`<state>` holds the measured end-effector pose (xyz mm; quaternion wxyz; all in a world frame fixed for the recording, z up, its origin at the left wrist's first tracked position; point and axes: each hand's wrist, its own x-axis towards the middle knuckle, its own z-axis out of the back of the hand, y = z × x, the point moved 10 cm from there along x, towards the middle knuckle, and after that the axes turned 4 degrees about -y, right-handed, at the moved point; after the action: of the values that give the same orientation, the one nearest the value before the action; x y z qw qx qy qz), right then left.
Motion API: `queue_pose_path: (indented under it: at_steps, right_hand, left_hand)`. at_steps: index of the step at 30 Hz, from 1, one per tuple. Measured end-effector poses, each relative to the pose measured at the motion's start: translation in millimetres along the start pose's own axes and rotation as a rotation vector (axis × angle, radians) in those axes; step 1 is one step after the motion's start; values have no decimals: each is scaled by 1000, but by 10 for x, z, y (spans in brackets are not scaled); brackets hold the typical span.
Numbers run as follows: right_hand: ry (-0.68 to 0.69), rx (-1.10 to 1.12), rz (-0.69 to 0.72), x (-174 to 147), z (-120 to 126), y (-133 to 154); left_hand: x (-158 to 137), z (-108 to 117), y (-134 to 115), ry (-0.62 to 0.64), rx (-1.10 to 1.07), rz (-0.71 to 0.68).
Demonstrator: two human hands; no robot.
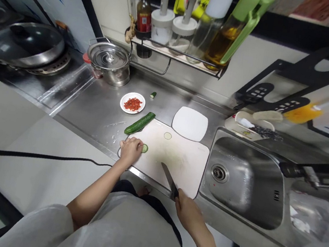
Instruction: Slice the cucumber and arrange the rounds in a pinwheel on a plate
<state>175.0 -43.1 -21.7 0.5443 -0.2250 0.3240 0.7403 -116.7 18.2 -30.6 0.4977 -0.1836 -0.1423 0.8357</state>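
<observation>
My left hand (130,150) is closed at the left edge of the white cutting board (190,160). Its curled fingers are on a cucumber piece (145,148), whose round pale cut face shows beside the fingertips; the rest is hidden by the hand. My right hand (185,206) grips the handle of a kitchen knife (168,178), with the blade pointing up and left over the board's front part. A thin cucumber slice (167,136) lies flat near the board's back edge. A longer cucumber (140,123) rests partly against the board's back left corner.
Behind the board are a white plate (189,123), a small plate of chopped red pieces (133,103) and a cucumber end (153,95). The sink (245,181) is at right. A lidded steel pot (110,63) and a covered wok (28,43) stand left. Bottles fill a wall rack (178,53).
</observation>
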Motion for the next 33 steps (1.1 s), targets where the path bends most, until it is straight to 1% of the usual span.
queue_pose_path:
  at_steps: [3,5,7,10,12,15,19,25,29,33]
  right_hand:
    - [-13,23,8,-19,3,11]
    - [-23,53,17,-31,6,8]
    - [-44,96,26,-40,14,-14]
    - [-111,153,19,-40,43,-98]
    - [-164,172,6,-30,66,-170]
    - [-222,184,-13,-10,94,-257]
    - [-253,191,-45,8,116,-323]
    - [-259,212,-65,9,117,-345]
    - [-262,201,-71,2,139,-334]
    - [-249,173,-96,-20,172,-319]
  left_hand:
    - [-1,12,-93,-1,-28,-11]
    - [23,-16,-251,8,-67,-50]
    - [77,-93,-468,33,-93,-109]
    - [231,-256,-774,68,-60,-161]
    - [368,-359,-922,79,-11,-170]
    - [551,-473,-1073,93,45,-192]
    - [678,-548,-1152,113,68,-212]
    - [698,-582,-1196,160,-15,-204]
    - [625,-553,-1192,199,-93,-192]
    - [430,-518,-1136,262,-168,-183]
